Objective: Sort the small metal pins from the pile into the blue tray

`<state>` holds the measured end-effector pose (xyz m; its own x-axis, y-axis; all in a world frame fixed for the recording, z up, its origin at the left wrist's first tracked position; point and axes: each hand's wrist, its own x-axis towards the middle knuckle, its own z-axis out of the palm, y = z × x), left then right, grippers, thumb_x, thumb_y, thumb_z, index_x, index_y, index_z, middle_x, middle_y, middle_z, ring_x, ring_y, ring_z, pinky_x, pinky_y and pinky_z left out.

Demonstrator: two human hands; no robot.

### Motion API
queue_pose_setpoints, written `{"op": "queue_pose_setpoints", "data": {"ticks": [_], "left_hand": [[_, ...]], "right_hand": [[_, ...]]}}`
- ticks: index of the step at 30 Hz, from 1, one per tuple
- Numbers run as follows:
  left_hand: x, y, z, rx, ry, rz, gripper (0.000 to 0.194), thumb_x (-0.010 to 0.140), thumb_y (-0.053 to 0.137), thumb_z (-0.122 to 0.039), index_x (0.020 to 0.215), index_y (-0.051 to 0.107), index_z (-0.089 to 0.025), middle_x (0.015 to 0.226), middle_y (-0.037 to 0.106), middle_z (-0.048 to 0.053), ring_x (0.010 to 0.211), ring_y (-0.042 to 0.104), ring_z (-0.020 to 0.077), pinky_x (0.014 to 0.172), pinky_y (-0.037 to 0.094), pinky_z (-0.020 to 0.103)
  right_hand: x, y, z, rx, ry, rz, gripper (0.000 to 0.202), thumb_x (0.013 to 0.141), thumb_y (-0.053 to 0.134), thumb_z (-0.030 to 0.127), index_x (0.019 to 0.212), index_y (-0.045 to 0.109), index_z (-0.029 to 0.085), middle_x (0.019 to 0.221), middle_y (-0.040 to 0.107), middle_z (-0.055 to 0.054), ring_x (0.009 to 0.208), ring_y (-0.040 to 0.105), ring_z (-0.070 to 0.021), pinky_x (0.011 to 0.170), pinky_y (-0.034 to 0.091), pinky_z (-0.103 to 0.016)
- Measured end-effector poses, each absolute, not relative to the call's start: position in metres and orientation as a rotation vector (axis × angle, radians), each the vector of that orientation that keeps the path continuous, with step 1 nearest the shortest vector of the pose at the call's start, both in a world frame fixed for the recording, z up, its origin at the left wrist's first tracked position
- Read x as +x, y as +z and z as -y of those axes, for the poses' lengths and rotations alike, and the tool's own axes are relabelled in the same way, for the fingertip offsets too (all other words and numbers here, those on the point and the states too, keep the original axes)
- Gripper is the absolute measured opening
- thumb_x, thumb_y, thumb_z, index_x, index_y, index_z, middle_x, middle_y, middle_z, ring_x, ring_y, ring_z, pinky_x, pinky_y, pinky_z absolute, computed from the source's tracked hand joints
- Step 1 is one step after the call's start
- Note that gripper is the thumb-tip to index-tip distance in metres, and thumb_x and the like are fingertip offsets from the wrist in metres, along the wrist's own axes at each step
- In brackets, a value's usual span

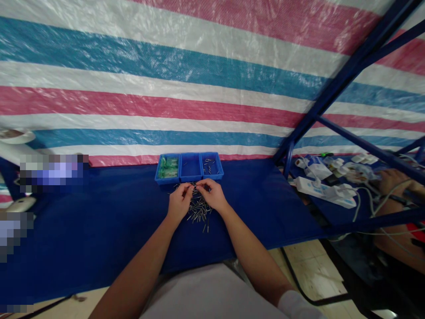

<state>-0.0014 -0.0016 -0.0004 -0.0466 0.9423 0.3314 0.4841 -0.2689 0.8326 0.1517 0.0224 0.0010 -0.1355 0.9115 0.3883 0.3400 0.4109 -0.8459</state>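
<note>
Several thin metal pieces (pixel 199 212) lie in a loose pile on the blue table surface. Over the pile's left upper edge is my left hand (pixel 180 199), its thumb and fingers pinched together. My right hand (pixel 212 194) is at the upper right of the pile, also in a pinch, close to the left fingertips. What the fingertips hold is too small to make out. Just beyond the hands stands a blue three-compartment tray (pixel 190 179). Green packets (pixel 169 167) fill its left compartment, the middle one looks nearly bare, and a few metal pieces (pixel 210 166) lie in the right one.
A blue metal frame (pixel 327 104) rises at the right. Past it are a white power strip (pixel 325 191), cables, plastic bags and another person's arm (pixel 395 184). A striped sheet (pixel 199 102) hangs behind the table (pixel 126 226). White objects and pixelated areas are at the far left.
</note>
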Motion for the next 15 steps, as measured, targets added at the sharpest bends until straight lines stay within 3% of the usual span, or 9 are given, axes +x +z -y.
{"op": "queue_pose_setpoints", "data": {"ticks": [10,15], "left_hand": [[-0.0002,0.0031,0.0031,1.757,1.273,-1.539,0.029,0.088,0.046,-0.042,0.085,0.063,-0.018,0.063,0.062,-0.001,0.057,0.056,0.0112,0.060,0.043,0.022],[0.0004,0.0044,0.0035,1.740,1.283,-1.547,0.027,0.086,0.050,-0.041,0.093,0.063,-0.019,0.062,0.059,-0.003,0.054,0.053,0.0099,0.056,0.041,0.021]], "right_hand": [[0.1521,0.0027,-0.0201,-1.084,0.701,1.746,0.013,0.084,0.061,0.029,0.091,0.068,0.020,0.078,0.066,-0.003,0.072,0.060,-0.0154,0.064,0.046,-0.027],[0.1523,0.0059,-0.0199,-1.117,0.682,1.743,0.011,0.084,0.059,0.026,0.088,0.068,0.020,0.079,0.066,-0.003,0.073,0.059,-0.0158,0.066,0.046,-0.027]]}}
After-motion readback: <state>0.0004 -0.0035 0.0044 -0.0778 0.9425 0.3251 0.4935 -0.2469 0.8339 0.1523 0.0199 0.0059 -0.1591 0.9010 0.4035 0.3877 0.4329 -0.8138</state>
